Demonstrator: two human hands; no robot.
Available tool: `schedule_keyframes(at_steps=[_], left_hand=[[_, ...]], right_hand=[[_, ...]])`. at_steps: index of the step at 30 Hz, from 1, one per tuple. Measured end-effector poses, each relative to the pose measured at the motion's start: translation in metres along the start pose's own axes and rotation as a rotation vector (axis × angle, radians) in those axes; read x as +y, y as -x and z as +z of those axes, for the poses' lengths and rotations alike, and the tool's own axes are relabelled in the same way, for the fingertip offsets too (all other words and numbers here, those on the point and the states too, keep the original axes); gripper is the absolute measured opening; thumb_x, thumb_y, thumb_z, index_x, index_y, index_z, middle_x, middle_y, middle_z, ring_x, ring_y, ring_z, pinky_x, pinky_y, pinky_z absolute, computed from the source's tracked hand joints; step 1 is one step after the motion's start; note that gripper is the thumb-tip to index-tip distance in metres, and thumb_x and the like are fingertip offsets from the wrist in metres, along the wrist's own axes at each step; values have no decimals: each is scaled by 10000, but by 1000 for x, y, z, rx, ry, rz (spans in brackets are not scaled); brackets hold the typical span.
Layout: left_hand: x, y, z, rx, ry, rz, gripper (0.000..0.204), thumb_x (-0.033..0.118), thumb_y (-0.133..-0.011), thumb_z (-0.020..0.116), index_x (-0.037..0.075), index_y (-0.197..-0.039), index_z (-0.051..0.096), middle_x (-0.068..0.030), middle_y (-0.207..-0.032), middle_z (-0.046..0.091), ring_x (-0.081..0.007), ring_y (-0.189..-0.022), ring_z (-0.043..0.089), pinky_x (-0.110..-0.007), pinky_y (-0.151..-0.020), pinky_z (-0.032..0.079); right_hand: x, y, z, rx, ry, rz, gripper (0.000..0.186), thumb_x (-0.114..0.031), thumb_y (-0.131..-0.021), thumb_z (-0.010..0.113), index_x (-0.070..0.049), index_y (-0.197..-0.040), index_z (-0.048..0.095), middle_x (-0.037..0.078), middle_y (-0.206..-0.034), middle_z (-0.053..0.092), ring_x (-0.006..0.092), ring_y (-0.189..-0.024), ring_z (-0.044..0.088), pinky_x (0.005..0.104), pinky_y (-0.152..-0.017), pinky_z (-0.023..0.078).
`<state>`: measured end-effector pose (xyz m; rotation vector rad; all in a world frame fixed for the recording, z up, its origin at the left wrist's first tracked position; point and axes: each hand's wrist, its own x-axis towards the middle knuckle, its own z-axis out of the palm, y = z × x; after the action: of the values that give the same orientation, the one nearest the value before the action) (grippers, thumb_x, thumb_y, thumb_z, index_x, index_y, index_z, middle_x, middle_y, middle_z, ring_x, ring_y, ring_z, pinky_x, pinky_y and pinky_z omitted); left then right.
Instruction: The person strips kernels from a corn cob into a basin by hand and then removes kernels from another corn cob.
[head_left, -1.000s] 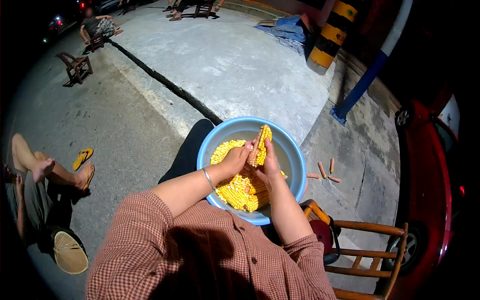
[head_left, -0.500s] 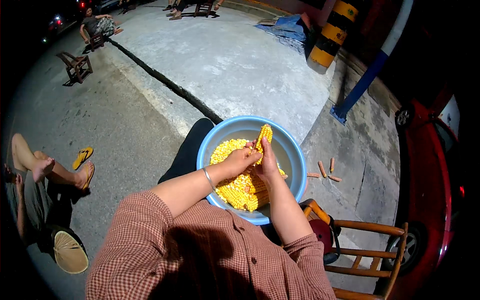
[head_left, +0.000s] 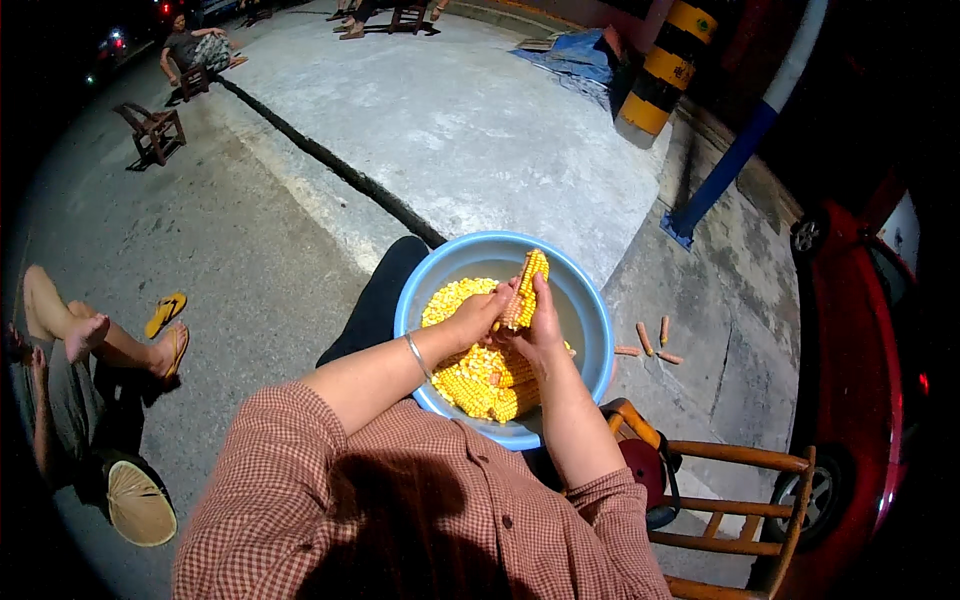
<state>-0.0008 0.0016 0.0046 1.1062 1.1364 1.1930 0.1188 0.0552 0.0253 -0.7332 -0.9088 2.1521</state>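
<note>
Fingers [head_left: 541, 300] of both hands grip a corn cob [head_left: 526, 288], apparently raised higher over the blue basin [head_left: 590, 345] since a moment ago; shelling continues.

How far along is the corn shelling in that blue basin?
Done: loose kernels are piled in the blue basin, and three bare cobs lie on the concrete beside it. In hand: the left hand and right hand hold one cob upright, part of it stripped. Left: several whole yellow cobs lie in the basin with kernels on.
</note>
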Motion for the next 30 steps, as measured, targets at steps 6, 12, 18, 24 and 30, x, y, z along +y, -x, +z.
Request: schedule_keyframes(at_steps=[6,12,18,24,30], left_hand=[[2,2,3,-59,-105,103,436,390,-908,377,32,-1105,529,-25,-897,559,-86,-746,520,-208,-611,431],[1,4,2,-52,-53,27,439,412,-913,339,52,-1070,534,-14,-863,572,-77,-685,534,-196,-535,423],[6,4,2,-67,14,-60,420,403,-914,347,45,-1016,542,-27,-778,581,-78,-625,535,-185,-533,421],[-7,-1,4,-24,-347,174,397,363,-827,548,8,-1003,570,-108,-855,618,-186,-747,594,-268,-665,462],[6,10,6,1,-460,178,383,348,-852,509,-2,-989,580,-128,-864,614,-194,-793,588,-292,-698,458]], right_hand=[[1,6,6,-8,277,-42,426,-522,-843,405,-117,-946,489,37,-915,544,183,-791,516,369,-640,446],[-3,2,5,-3,-3,-18,427,-505,-856,390,-97,-922,497,77,-888,565,208,-756,553,373,-622,474],[-5,-1,-2,41,-161,-55,400,-510,-854,393,-120,-892,479,78,-890,566,230,-771,550,383,-631,473],[1,-3,-2,63,-90,-115,417,-479,-857,430,-71,-933,471,99,-838,574,237,-791,562,388,-699,477],[3,-4,-5,58,8,-100,458,-499,-833,468,-67,-985,446,92,-749,561,225,-748,573,364,-680,484]])
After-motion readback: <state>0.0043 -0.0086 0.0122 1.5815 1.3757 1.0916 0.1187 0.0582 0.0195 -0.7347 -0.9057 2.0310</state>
